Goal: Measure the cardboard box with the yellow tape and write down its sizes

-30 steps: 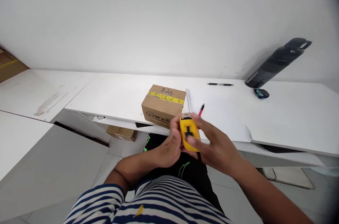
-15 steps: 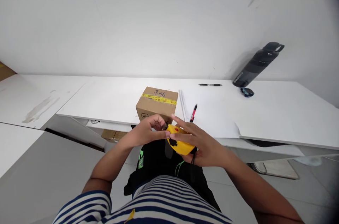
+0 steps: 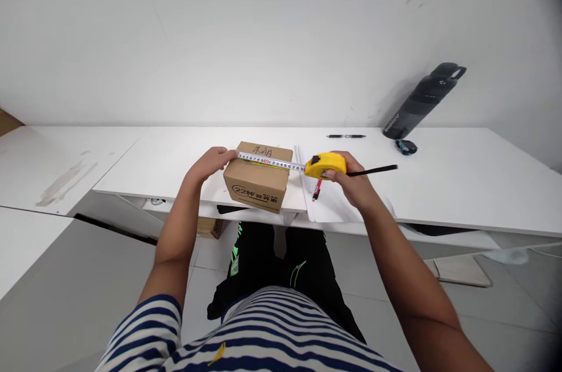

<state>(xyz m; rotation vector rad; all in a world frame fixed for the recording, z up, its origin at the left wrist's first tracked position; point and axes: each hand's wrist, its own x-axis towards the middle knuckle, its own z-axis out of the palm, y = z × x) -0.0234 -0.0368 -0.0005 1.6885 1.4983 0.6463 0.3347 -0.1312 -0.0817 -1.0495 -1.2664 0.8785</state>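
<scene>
Your right hand (image 3: 356,186) grips the yellow tape measure (image 3: 332,165), to the right of the box (image 3: 257,184); your left hand (image 3: 211,162) pinches the strip (image 3: 281,163) running over the box's top. Tape measure looks light, hard-shelled, maybe slick: hold it around the body. Strip seems thin, springy; pinch it flat near its end. Count: one tape measure, one box under the strip, one bottle (image 3: 419,103), one black pen (image 3: 346,136), one red pen (image 3: 317,189).

A scuffed white wall (image 3: 263,38) rises behind a long white desk (image 3: 175,161). A smear (image 3: 65,183) marks the adjoining surface (image 3: 26,155) at left. The floor (image 3: 362,272) is pale tile, the light even.
</scene>
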